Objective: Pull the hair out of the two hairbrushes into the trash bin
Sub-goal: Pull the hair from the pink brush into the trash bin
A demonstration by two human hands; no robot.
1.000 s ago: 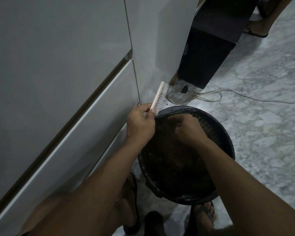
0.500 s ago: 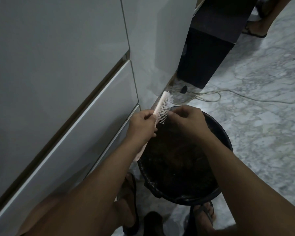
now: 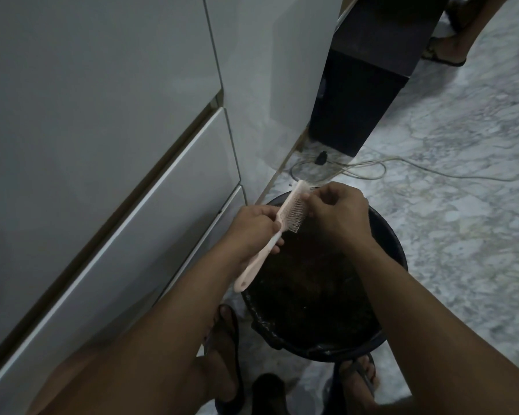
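Note:
A pale pink hairbrush (image 3: 288, 209) is held over the round black trash bin (image 3: 393, 250), bristles facing right. My left hand (image 3: 250, 232) grips it at the neck, and the handle sticks out below toward me. My right hand (image 3: 336, 214) is against the bristles near the brush tip, fingers pinched together. Whether hair is between those fingers is too dark to tell. The bin holds dark contents. Only one brush is in view.
White cabinet drawers (image 3: 132, 205) fill the left. A dark box-shaped unit (image 3: 360, 94) stands behind the bin, with a pale cable (image 3: 372, 169) looped on the marble floor. My sandalled feet (image 3: 228, 354) flank the bin. Another person's foot (image 3: 444, 49) is at top right.
My right hand has risen out of the bin and moved to the bristles near the brush tip. The left hand has lowered and tilted the brush over the bin.

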